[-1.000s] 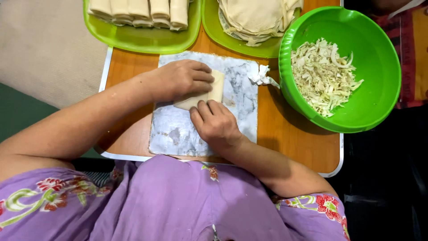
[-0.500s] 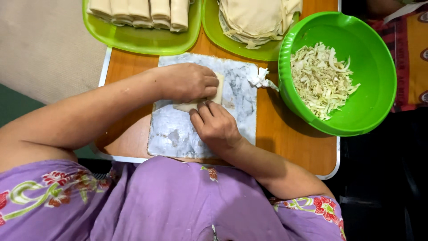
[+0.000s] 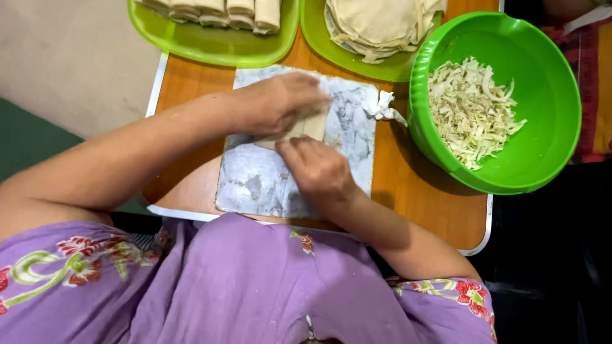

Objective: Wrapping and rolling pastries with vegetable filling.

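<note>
Your left hand (image 3: 280, 102) lies palm-down with its fingers curled over the far end of a pale folded wrapper roll (image 3: 306, 129), pressing it onto the board; the fingertips reach past the roll's upper edge. Your right hand (image 3: 317, 167) comes in from below, fingers bent and closed together, their tips pushing against the roll's near edge. So the roll sits pinched between the two hands, mostly covered, with only a pale strip showing between them.

Both forearms slope in from the bottom of the view, the left one long and crossing from the left side, the right one short and angled from the lower right.

The roll rests on a marbled white cutting board (image 3: 255, 185), whose lower half lies bare beneath your right hand. The board sits on an orange-brown table (image 3: 421, 204). A crumpled white scrap (image 3: 381, 106) lies at the board's right edge, just beside a green bowl of shredded filling (image 3: 475, 108). Beyond the board, a green tray of finished rolls (image 3: 217, 44) and a green plate of stacked wrappers (image 3: 376, 25) crowd the far edge.
</note>
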